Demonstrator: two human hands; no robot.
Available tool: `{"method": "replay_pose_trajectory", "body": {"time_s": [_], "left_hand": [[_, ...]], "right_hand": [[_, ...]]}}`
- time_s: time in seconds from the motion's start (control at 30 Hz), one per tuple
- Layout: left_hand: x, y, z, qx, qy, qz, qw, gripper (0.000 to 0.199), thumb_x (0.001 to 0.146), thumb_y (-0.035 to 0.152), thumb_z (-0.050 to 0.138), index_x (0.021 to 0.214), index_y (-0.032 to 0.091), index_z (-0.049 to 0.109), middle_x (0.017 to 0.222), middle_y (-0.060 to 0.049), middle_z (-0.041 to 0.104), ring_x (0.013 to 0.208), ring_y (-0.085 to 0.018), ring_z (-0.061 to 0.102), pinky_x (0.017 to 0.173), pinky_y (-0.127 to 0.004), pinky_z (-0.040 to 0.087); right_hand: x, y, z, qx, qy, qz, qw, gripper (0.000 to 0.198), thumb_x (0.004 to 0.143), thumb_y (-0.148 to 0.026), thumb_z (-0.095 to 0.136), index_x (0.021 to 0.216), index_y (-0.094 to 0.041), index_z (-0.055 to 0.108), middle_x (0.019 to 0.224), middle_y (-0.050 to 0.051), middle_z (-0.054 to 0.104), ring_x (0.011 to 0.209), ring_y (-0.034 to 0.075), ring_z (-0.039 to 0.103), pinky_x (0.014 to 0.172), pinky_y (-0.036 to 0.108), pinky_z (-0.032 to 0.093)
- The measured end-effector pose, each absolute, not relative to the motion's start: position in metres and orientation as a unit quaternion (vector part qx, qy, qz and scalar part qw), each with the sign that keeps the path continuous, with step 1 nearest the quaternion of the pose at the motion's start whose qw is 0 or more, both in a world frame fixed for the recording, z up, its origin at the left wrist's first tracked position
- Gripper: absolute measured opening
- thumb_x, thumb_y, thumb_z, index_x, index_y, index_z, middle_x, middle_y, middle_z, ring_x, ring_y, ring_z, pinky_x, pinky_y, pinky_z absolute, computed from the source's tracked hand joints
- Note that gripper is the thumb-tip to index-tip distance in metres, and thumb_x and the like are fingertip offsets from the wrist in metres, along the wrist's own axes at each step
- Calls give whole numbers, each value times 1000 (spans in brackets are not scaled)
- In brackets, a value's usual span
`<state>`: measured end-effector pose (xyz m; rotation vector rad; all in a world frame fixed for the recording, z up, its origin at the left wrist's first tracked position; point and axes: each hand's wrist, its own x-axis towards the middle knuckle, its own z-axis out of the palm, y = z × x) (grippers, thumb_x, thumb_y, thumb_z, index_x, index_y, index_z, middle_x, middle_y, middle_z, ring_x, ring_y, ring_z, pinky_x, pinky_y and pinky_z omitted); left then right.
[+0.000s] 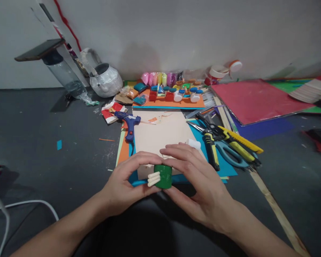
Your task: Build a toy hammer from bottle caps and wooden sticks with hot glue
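Between both hands is a small green cylinder (164,177), held just above the near edge of the paper. Several short cream sticks (153,179) lie side by side against its left face. My left hand (130,178) curves around the left side, fingertips on the top and thumb beneath. From the other side, my right hand (196,178) pinches it, with index finger at the top, thumb at the bottom, and the remaining fingers stretched out above. A small white cylinder (193,144) lies just beyond my right fingers.
A blue glue gun (130,123) rests left of the cream sheet (160,130). Scissors (231,153), cutters and pliers are piled to the right. Small paint pots (179,95) and clay packets stand behind. A silver pitcher (105,82) is at back left; a red sheet (256,98) at right.
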<state>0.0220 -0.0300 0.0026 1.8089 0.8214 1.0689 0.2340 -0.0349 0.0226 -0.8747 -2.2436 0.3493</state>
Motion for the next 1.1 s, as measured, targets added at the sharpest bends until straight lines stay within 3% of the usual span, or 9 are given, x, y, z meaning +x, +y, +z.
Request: {"method": "replay_pose_trajectory", "body": {"time_s": [0.2,0.43,0.7,1.1], "left_hand": [[20,-36,-2,726,342,456,385,46,78,11,73,116,27,52,125,-7,64,117,-20,61,99,-35,49],[18,-32,3,800,377,421,202,39,78,15,70,110,24,50,112,-7,66,105,-20,65,90,-33,52],[19,-33,7,847,383,361,68,36,87,23,66,122,19,56,108,-10,64,97,-19,63,85,-29,52],[23,-37,8,851,392,349,11,29,88,26,64,115,16,60,100,-10,67,89,-19,63,80,-29,51]], "right_hand": [[235,-34,22,-337,-858,153,356,47,89,-26,64,132,-17,47,132,15,57,128,28,50,109,49,39],[229,-41,25,-343,-839,156,393,24,89,-34,65,106,-21,56,107,10,65,103,26,61,100,48,44],[223,-47,26,-375,-817,148,412,18,87,-24,68,100,-18,57,95,8,62,91,22,59,91,41,45],[216,-46,26,-395,-803,155,418,8,90,-11,59,92,-19,58,86,5,63,84,18,58,78,36,48]]}}
